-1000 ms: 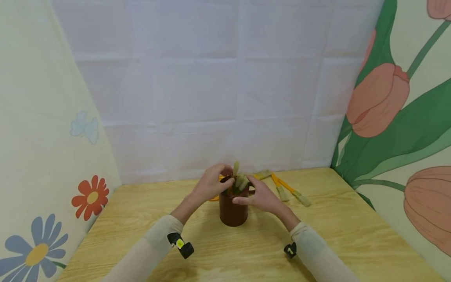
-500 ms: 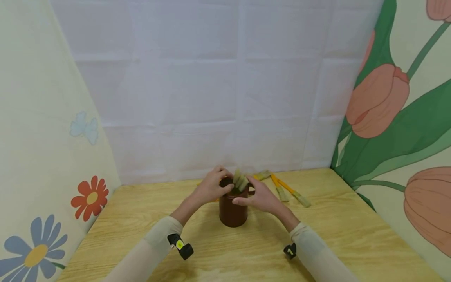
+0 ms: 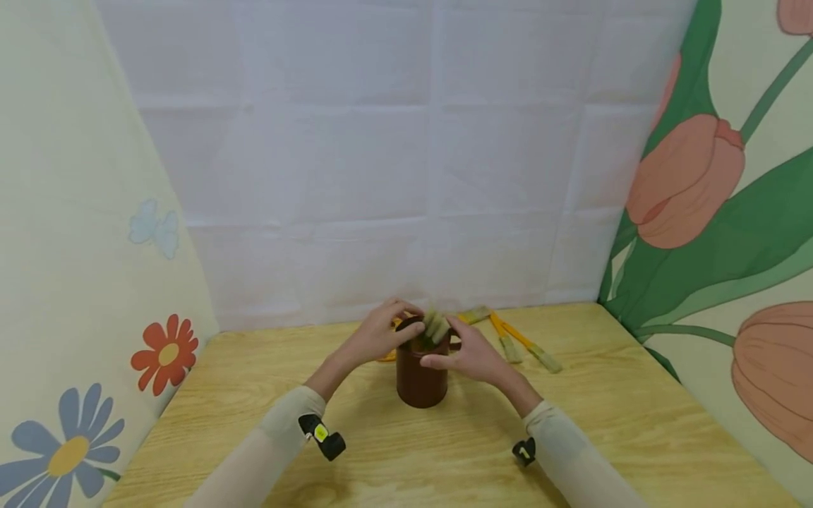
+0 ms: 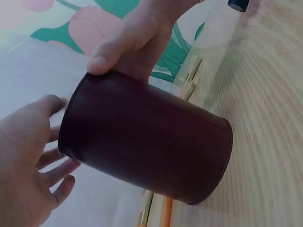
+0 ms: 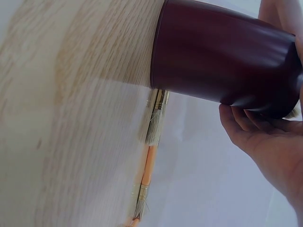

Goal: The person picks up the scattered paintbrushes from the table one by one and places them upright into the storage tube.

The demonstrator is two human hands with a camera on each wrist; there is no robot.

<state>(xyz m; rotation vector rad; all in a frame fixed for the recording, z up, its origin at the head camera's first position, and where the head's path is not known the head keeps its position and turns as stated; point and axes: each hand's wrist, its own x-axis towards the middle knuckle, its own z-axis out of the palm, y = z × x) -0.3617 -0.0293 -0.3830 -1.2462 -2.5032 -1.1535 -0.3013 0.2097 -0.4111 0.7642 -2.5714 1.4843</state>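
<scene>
A dark brown, mug-like cylinder (image 3: 422,381) stands upright on the table, its side filling much of both wrist views. Several paintbrushes (image 3: 435,326) poke out of its top, pale bristles up; their lower ends are hidden inside. My right hand (image 3: 473,351) grips the cylinder near the rim, thumb on the front and fingers round the right side. At the left of the rim is my left hand (image 3: 380,331), its thumb over the opening. The left wrist view shows its fingers (image 4: 54,172) loosely bent behind the rim, with nothing visible between them and the thumb.
More paintbrushes with orange handles (image 3: 517,333) lie on the wooden table (image 3: 413,458) behind and right of the cylinder; another orange piece (image 3: 387,357) shows behind it on the left. A white cloth wall (image 3: 356,176) closes the back, with flower-printed sheets at both sides.
A brush head that stood up above the others beside my left fingers has sunk down among the rest in the cylinder. My left hand has shifted slightly; my right hand keeps its place.
</scene>
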